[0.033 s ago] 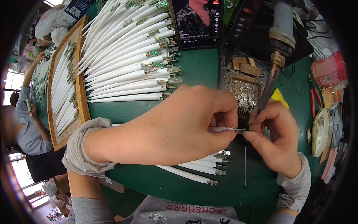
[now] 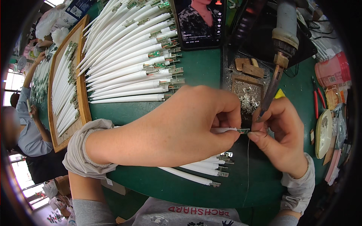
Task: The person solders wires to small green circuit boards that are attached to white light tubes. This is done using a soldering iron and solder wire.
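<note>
My left hand [image 2: 177, 126] is closed in a pinch around a slim white tube [image 2: 225, 130], most of it hidden by the hand. From the tube's right end sticks a small green circuit board [image 2: 244, 131]. My right hand [image 2: 281, 135] is closed at that end, thumb and forefinger together at the board's tip. A thin wire [image 2: 248, 169] hangs down from the right fingertips. Just above them, the tip of a fixed soldering iron [image 2: 268, 96] points down. Several more white tubes with boards [image 2: 188, 175] lie under my left forearm.
A large fan of white tubes [image 2: 132, 67] lies left, beside a wooden tray [image 2: 83, 75] of more. A phone [image 2: 200, 26], a solder-scrap box [image 2: 247, 80], a yellow sponge [image 2: 279, 94], red-handled pliers [image 2: 318, 98] and a pale dish [image 2: 323, 133] surround the work. Another person [image 2: 34, 130] sits far left.
The small board has turned slightly, showing more of its green face. My right hand has shifted slightly and covers more of the yellow sponge.
</note>
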Motion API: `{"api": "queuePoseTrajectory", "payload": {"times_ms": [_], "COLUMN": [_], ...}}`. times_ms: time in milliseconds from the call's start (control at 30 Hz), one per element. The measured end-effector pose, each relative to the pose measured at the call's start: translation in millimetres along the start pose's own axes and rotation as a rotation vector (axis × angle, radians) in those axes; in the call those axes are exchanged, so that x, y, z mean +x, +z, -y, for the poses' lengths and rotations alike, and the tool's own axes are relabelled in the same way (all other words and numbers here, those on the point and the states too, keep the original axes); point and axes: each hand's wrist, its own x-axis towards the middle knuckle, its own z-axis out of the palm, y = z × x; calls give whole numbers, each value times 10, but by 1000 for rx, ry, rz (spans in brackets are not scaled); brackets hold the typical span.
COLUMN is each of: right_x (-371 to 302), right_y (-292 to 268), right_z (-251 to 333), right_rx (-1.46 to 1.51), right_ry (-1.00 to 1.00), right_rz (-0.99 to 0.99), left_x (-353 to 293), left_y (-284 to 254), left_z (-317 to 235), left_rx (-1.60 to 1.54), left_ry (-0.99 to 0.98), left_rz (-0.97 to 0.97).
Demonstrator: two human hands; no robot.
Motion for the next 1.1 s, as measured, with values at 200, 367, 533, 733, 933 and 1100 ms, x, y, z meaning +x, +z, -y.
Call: {"api": "queuePoseTrajectory", "payload": {"times_ms": [200,367,533,733,933,1100], "right_x": [49,25,-25,-56,-84,-86], "right_y": [-159,-116,-1,60,79,83], "right_z": [46,-3,104,89,66,54], "right_rx": [460,300,388,222,213,221], "right_ry": [414,218,220,156,59,39], "right_rz": [42,112,-51,-152,-194,-190], "left_x": [30,28,24,26,6,7], "left_y": [20,-3,8,21,35,38], "left_z": [76,27,5,28,16,17], "left_rx": [-45,-105,-154,-107,-148,-143], "left_ry": [104,94,94,222,251,284], "left_rz": [-97,-137,-146,-168,-172,-171]}}
